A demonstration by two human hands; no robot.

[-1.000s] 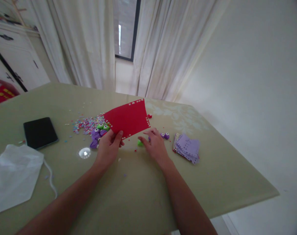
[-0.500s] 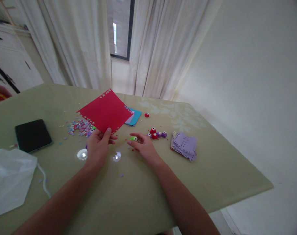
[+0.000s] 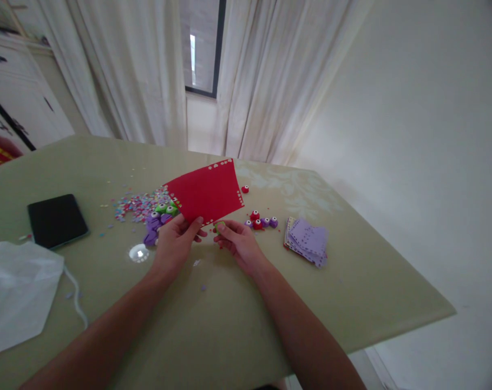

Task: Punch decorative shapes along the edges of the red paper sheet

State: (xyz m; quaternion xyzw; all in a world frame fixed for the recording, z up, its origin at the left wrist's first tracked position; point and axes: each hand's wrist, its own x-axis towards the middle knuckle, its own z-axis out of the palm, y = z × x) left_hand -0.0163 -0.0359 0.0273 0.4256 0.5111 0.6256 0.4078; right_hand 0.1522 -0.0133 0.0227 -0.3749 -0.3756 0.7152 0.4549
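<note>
My left hand (image 3: 178, 235) pinches the lower edge of a sheet of red paper (image 3: 207, 192), thumb on top. Small hearts and other shapes are cut out along the paper's edges. My right hand (image 3: 240, 238) is closed around a small green craft punch (image 3: 218, 226), just right of the paper's bottom corner; whether the punch touches the paper I cannot tell. Several purple punches (image 3: 151, 230) and green punches (image 3: 166, 208) lie left of the paper, partly behind my left hand. Right of my right hand sits a group of red and purple punches (image 3: 257, 223).
A lone red punch (image 3: 245, 189) lies farther back. Punched paper sheets, lilac on top (image 3: 308, 238), are stacked at right. Colourful confetti (image 3: 136, 207) is scattered behind the punches. At left are a black tablet or phone (image 3: 58, 219) and a white face mask (image 3: 20, 292).
The red paper has turned and moved right and down with my left hand. My right hand has closed around the green punch, its fingers now bent over it.
</note>
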